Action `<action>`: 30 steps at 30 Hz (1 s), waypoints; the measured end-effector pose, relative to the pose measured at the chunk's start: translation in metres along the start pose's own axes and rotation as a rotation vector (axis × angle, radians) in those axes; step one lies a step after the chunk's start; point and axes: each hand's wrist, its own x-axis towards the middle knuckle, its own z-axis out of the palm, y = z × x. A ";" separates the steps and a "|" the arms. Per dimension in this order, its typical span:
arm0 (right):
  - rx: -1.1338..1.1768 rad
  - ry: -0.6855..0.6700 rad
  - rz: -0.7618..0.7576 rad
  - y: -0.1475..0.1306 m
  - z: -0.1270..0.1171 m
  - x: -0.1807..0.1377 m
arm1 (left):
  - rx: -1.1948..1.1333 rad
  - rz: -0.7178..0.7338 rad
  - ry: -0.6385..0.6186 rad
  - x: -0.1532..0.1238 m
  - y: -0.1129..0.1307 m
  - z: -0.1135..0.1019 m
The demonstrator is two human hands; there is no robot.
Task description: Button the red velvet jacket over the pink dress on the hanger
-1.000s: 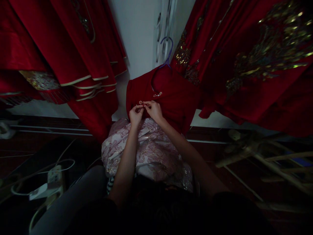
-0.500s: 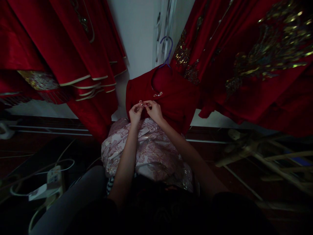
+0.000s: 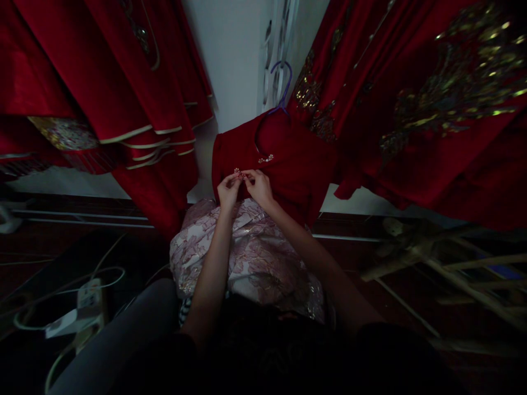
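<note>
A red garment (image 3: 304, 159) hangs in front of me from a purple hanger (image 3: 282, 90). At its neckline sits a small pale beaded frog button (image 3: 265, 159). Lower on the garment's front, a second beaded frog button (image 3: 237, 171) is pinched between the fingertips of my left hand (image 3: 229, 191) and my right hand (image 3: 259, 187). Both hands are closed and nearly touch; the fingers partly hide this fastener, so I cannot tell whether it is done up. Pinkish floral brocade cloth (image 3: 263, 252) lies bunched over my lap, under my forearms.
Red garments with pale trim (image 3: 140, 71) hang at the left, and red garments with gold sequins (image 3: 465, 82) at the right. A power strip (image 3: 91, 299) with cables lies at the lower left. A wooden frame (image 3: 436, 258) stands on the floor at the right.
Almost nothing differs. My fingers keep their pinch on the beaded frog button, with only a very slight shift of the right hand.
</note>
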 end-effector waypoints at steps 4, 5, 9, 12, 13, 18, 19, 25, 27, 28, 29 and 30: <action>-0.006 0.007 0.005 -0.002 -0.001 0.000 | 0.147 0.081 0.032 -0.003 0.005 0.000; -0.008 0.013 0.009 -0.002 -0.001 0.000 | 0.179 0.096 0.035 -0.004 0.006 0.000; -0.037 0.032 0.021 -0.002 0.001 0.003 | 0.227 0.123 0.009 -0.004 0.007 -0.003; -0.038 0.024 0.024 -0.001 0.000 0.006 | 0.186 0.133 -0.033 -0.002 0.005 -0.004; -0.013 0.001 0.018 0.000 -0.001 0.007 | 0.163 0.131 -0.048 -0.001 0.005 -0.004; 0.251 -0.162 0.080 0.011 -0.024 -0.003 | 0.166 0.049 -0.055 0.001 0.004 -0.009; 0.265 -0.162 0.097 0.013 -0.031 -0.008 | 0.194 0.024 -0.046 0.001 0.003 -0.013; 0.157 -0.254 0.128 0.033 -0.071 -0.051 | 0.395 -0.219 -0.118 -0.008 -0.008 -0.036; 0.134 -0.246 0.172 0.038 -0.078 -0.062 | 0.501 -0.226 -0.184 -0.010 -0.009 -0.041; 0.116 -0.244 0.184 0.040 -0.080 -0.065 | 0.569 -0.192 -0.188 -0.011 -0.009 -0.043; 0.095 -0.243 0.192 0.042 -0.081 -0.067 | 0.644 -0.138 -0.169 -0.011 -0.008 -0.044; 0.079 -0.246 0.200 0.043 -0.080 -0.068 | 0.719 -0.075 -0.141 -0.011 -0.007 -0.045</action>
